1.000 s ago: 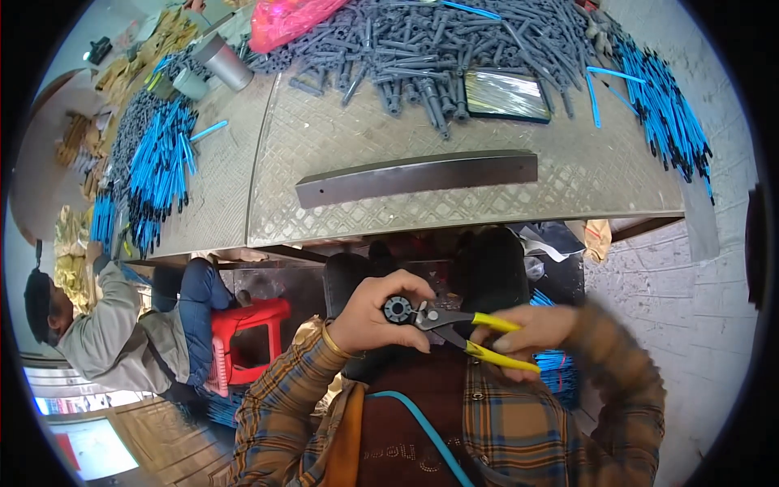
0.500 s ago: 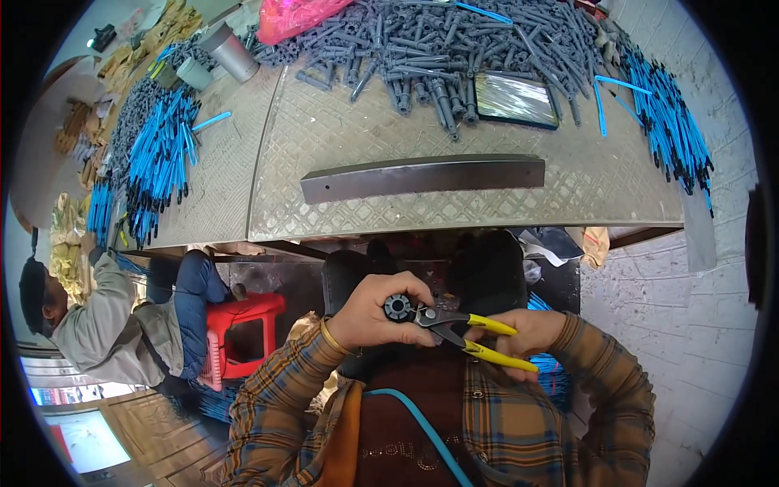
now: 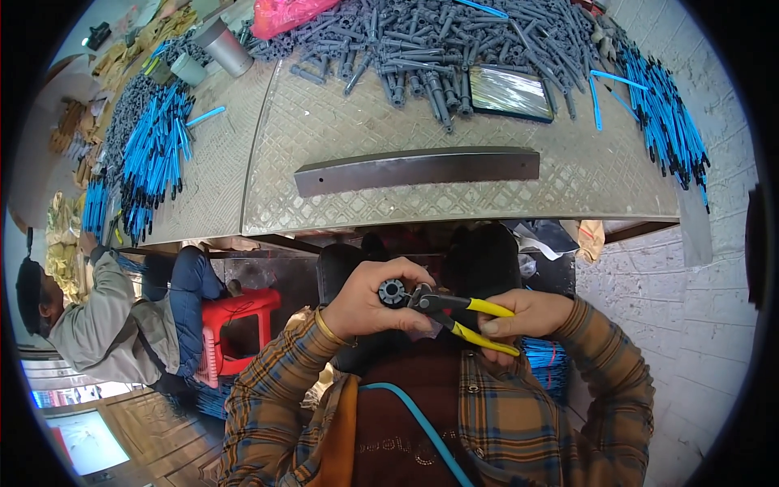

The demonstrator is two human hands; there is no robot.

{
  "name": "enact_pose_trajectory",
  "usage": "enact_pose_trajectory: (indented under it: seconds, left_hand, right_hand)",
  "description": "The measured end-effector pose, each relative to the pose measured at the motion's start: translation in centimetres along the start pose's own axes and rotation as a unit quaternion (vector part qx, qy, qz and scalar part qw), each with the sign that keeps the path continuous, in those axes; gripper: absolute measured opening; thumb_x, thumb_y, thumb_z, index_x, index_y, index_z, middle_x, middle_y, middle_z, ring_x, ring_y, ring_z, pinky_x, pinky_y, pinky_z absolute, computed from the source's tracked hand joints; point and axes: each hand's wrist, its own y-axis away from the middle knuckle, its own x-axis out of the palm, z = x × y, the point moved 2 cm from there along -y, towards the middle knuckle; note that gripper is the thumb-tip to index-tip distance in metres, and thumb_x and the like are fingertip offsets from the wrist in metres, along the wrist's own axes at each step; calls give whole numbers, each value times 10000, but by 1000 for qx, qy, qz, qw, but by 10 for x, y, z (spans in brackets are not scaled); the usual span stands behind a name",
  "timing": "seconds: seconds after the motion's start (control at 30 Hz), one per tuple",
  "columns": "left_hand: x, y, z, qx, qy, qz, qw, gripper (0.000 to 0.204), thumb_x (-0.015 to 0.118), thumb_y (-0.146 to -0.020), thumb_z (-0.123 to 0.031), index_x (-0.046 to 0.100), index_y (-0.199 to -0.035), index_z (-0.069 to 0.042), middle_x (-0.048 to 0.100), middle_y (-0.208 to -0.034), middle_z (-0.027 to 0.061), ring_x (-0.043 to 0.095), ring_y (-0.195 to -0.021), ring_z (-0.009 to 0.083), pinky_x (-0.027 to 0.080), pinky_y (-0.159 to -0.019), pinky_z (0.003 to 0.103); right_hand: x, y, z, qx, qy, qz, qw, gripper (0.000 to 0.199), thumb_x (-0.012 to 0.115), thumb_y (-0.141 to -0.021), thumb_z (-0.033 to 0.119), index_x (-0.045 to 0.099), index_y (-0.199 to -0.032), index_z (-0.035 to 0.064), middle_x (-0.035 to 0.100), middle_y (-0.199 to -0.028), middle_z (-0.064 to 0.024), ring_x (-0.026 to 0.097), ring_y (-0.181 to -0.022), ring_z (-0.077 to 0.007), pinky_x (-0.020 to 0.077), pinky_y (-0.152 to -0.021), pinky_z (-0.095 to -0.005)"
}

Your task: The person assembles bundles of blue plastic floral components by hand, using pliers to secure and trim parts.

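My left hand (image 3: 361,300) is closed around a dark grey plastic tube-like part (image 3: 392,293), its round, notched end turned upward between thumb and forefinger. My right hand (image 3: 529,316) grips a pair of pliers (image 3: 456,303) with yellow handles and dark jaws. The handles stand apart, with my right thumb lying between them. The pliers' head meets the side of the grey part, close to my left fingertips. What the jaw tips bite on is hidden. Both hands are above my lap, in front of the table edge.
A dark metal bar (image 3: 418,172) lies along the near part of the table (image 3: 324,130). Behind it are a heap of grey plastic parts (image 3: 430,49) and a shiny dark-framed tray (image 3: 511,93). Blue sticks (image 3: 158,154) are piled left and right. A person sits by a red stool (image 3: 239,321).
My right hand has moved up and slightly left along with the pliers, and its thumb now shows between the handles. My left hand has shifted a little up and left, still holding the grey part.
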Motion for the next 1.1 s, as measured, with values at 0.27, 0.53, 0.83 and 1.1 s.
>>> enact_pose_trajectory:
  seconds: [0.27,0.53,0.83,1.1]
  left_hand:
    - [4,1,-2,15,-22,1,1000,449,833,-589,-219,621,-936,-27,617,-809,47,582,-715,115,443,-653,237]
    - [6,4,-4,13,-28,-13,999,380,815,-621,-190,623,-906,-27,611,-787,49,578,-697,108,439,-635,227]
    - [9,8,-4,-10,-60,-59,996,280,780,-642,-138,609,-833,-26,592,-751,39,559,-668,92,439,-619,225]
    - [3,9,1,22,-62,-181,981,334,781,-653,-151,604,-909,-31,565,-685,20,531,-634,83,435,-615,216]
  right_hand:
    - [9,10,25,26,-1,-32,999,217,448,-938,197,464,-1037,5,618,-913,-133,635,-759,-172,529,-678,-268]
    - [11,7,17,-7,55,-15,998,300,442,-941,290,451,-1077,23,588,-834,-66,598,-685,-120,507,-593,-240]
    - [29,17,36,20,148,-95,984,337,445,-936,328,456,-1087,27,557,-737,-40,549,-621,-98,480,-552,-251]
    - [37,7,63,-26,504,-208,838,338,519,-890,300,465,-1064,15,562,-713,-126,587,-639,-295,472,-585,-368]
